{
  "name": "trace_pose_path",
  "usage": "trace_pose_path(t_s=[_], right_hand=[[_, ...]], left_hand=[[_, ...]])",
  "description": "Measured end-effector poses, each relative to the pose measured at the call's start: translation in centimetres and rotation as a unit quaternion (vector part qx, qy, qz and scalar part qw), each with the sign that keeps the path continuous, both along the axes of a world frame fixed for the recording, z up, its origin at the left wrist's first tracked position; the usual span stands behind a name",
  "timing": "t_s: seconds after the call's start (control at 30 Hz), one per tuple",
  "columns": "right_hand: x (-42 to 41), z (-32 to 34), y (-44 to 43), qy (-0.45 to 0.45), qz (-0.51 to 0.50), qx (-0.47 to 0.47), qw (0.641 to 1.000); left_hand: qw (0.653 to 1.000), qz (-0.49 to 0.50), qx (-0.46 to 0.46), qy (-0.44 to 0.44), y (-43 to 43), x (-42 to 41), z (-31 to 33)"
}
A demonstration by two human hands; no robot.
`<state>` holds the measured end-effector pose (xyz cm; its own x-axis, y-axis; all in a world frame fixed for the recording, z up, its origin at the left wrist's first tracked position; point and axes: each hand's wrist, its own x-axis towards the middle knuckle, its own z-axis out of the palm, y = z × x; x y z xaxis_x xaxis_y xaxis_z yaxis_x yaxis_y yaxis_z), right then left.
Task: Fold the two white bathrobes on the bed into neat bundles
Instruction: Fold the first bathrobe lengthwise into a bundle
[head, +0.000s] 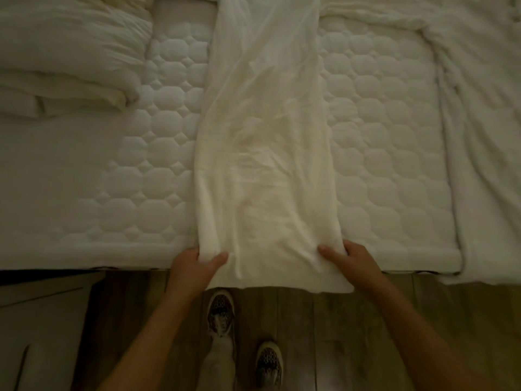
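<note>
A white bathrobe [265,131] lies as a long narrow strip down the middle of the quilted mattress [383,153], its near end hanging over the bed's front edge. My left hand [194,266] pinches the strip's near left corner, thumb on top. My right hand [349,261] pinches the near right corner the same way. A folded white bundle [59,94] rests at the left of the bed; whether it is the second bathrobe I cannot tell.
Crumpled white bedding [485,136] is pushed to the right side of the bed, and more [70,32] is piled at the far left. The wooden floor [324,334] and my patterned shoes [221,309] are below. A pale cabinet [36,320] stands at lower left.
</note>
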<state>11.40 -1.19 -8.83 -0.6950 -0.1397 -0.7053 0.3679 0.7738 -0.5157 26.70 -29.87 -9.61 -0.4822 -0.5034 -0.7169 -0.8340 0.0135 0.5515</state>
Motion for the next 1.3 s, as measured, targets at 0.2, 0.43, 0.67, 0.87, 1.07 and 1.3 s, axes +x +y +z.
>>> trace_pose_path(t_s=[0.2, 0.43, 0.67, 0.87, 1.07, 1.3], right_hand=[[0.1, -0.1, 1.7, -0.009, 0.01, -0.061, 0.998], [2.5, -1.9, 3.6, 0.205, 0.012, -0.016, 0.979], [4.8, -2.5, 6.1, 0.428, 0.134, -0.04, 0.893], [5.8, -4.8, 7.5, 0.468, 0.314, 0.041, 0.825], [5.4, -2.8, 8.9, 0.475, 0.27, -0.043, 0.836], [5.0, -0.3, 11.0, 0.453, 0.19, 0.018, 0.871]], left_hand=[[0.981, 0.158, 0.097, 0.063, 1.5, 0.2, 0.5], [0.982, 0.167, 0.026, 0.087, 3.0, 2.0, -0.1], [0.962, 0.229, 0.085, 0.123, 2.5, 2.5, -0.2], [0.931, 0.3, 0.158, 0.135, 2.7, 2.3, 1.0], [0.904, 0.316, 0.243, 0.156, 2.5, 2.1, 3.0], [0.952, 0.236, 0.136, 0.138, 5.2, 1.7, 1.1]])
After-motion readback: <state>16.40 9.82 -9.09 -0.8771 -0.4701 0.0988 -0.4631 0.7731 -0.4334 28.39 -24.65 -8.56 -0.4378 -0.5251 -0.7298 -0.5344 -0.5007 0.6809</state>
